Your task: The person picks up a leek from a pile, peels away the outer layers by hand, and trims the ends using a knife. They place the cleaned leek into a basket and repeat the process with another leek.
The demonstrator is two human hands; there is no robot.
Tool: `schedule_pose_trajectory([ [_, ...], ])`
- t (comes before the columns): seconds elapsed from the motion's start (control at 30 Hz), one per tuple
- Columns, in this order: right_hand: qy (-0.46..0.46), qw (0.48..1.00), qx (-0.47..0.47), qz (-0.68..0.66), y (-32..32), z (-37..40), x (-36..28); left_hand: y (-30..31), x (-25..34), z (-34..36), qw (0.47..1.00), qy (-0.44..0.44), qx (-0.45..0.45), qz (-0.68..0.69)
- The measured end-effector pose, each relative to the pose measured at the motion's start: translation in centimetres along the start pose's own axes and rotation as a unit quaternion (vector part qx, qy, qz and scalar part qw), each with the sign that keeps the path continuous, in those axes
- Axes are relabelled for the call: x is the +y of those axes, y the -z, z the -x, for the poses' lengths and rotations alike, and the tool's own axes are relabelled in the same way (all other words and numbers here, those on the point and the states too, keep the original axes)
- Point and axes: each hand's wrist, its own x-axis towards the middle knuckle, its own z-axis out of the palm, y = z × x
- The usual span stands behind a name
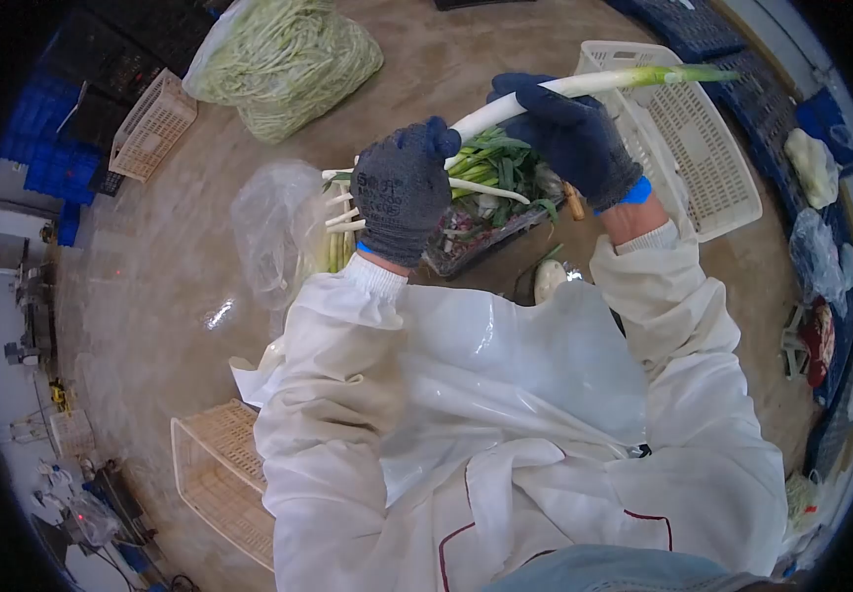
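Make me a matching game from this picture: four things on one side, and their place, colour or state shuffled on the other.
Things:
1. leek
2. left hand
3. right hand
4. bag of greens

Descriptions:
a. wears a dark blue glove
b. lies on the floor, top left
c. gripped by both hands
d. wears a grey glove

Pairs: 1-c, 2-d, 3-a, 4-b
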Motion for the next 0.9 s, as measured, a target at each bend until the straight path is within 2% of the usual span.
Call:
schedule_pose_trajectory([
  [0.1,0.003,1.0,-0.003,-0.019,-0.3,0.0,0.3,0.5,-0.2,-0.3,1.0,-0.002,-0.002,-0.013],
  [0.2,0.043,0.997,-0.032,0.063,-0.4,0.1,0.3,0.3,-0.3,-0.7,0.991,0.126,-0.029,0.038],
  [0.3,0.084,0.975,-0.088,0.189,-0.4,0.3,-0.4,-1.1,-2.3,-0.4,0.955,0.228,-0.083,0.173],
  [0.4,0.095,0.954,-0.149,0.243,-0.6,0.8,-1.4,-1.8,-4.5,0.0,0.966,0.207,-0.11,0.112],
  [0.5,0.103,0.94,-0.248,0.208,0.8,0.1,-0.3,-3.8,-9.6,1.2,0.865,0.375,-0.071,0.324],
  [0.57,0.116,0.918,-0.348,0.149,1.7,-0.5,-0.1,-2.9,-12.0,1.0,0.849,0.407,-0.015,0.336],
  [0.6,0.094,0.927,-0.317,0.176,1.8,-0.2,-0.8,-2.4,-13.3,1.0,0.84,0.421,0.015,0.341],
  [0.7,0.119,0.932,-0.24,0.244,3.5,-0.2,-1.4,-0.3,-16.3,1.3,0.834,0.407,0.043,0.369],
  [0.77,0.154,0.922,-0.21,0.285,4.6,-0.3,-2.3,-0.5,-15.9,1.2,0.864,0.359,0.024,0.351],
  [0.83,0.173,0.92,-0.198,0.29,5.3,-0.4,-3.2,-2.5,-13.3,1.1,0.931,0.266,-0.031,0.248],
  [0.87,0.19,0.919,-0.187,0.292,5.3,-0.3,-3.5,-3.3,-11.9,1.2,0.873,0.368,-0.111,0.299],
  [0.9,0.185,0.917,-0.192,0.297,5.2,-0.1,-3.9,-3.9,-11.7,1.7,0.922,0.253,-0.171,0.24],
])
